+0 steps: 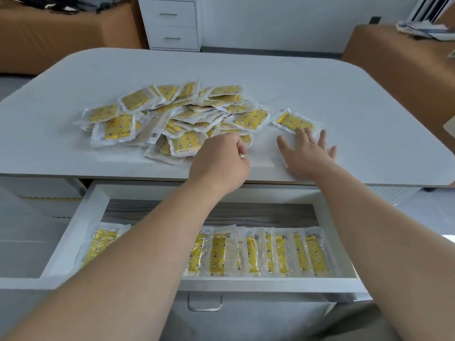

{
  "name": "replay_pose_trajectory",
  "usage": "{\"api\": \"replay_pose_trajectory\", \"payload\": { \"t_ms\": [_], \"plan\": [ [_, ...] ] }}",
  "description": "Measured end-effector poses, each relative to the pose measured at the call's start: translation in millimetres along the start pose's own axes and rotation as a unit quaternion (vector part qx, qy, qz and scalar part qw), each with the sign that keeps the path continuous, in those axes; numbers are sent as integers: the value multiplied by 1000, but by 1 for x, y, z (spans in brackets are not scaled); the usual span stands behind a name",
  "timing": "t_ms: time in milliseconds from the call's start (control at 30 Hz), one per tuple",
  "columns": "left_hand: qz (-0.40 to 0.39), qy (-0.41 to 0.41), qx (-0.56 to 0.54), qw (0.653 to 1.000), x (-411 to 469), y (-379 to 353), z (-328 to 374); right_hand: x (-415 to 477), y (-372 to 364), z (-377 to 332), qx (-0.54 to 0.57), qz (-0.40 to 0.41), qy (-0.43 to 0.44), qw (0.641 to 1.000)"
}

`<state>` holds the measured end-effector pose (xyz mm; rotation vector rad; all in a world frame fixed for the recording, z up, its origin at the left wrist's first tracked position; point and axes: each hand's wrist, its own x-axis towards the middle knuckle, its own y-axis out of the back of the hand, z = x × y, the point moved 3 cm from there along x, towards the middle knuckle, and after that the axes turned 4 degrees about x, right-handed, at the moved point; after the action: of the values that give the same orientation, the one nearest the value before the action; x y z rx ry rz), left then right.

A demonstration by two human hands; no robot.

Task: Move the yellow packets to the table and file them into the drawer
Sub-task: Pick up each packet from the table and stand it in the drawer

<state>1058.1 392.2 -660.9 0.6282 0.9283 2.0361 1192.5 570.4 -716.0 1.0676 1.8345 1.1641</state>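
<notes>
A loose pile of yellow packets in clear wrappers lies on the white table. One packet sits apart to the right of the pile. My right hand is spread flat, its fingertips touching that packet's near edge. My left hand is curled at the pile's near edge, its fingers closed over the corner of a packet there; whether it grips it is unclear. Below the tabletop the drawer stands pulled out, with several yellow packets filed upright in a row. My left forearm hides part of that row.
A white two-drawer cabinet stands against the far wall. Brown sofas sit at the back left and right, the right one with papers on it. A metal handle shows on the front below the open drawer.
</notes>
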Motion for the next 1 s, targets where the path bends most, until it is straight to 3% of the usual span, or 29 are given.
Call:
{"api": "replay_pose_trajectory", "payload": {
  "t_ms": [200,333,400,533,700,1000],
  "plan": [
    [25,-1,109,994,3,5,-11,-3,8,-4,-76,89,18,993],
    [52,8,302,952,7,20,-26,-9,6,-6,-47,84,18,995],
    [44,25,348,936,10,27,-36,-14,11,-10,-29,94,18,995],
    [44,35,362,930,11,30,-53,-29,14,-19,-27,89,11,996],
    [86,26,362,928,10,39,-58,-37,7,-23,-23,22,-68,997],
    [81,4,322,943,7,38,-79,-51,12,-30,4,46,-23,999]
  ]
}}
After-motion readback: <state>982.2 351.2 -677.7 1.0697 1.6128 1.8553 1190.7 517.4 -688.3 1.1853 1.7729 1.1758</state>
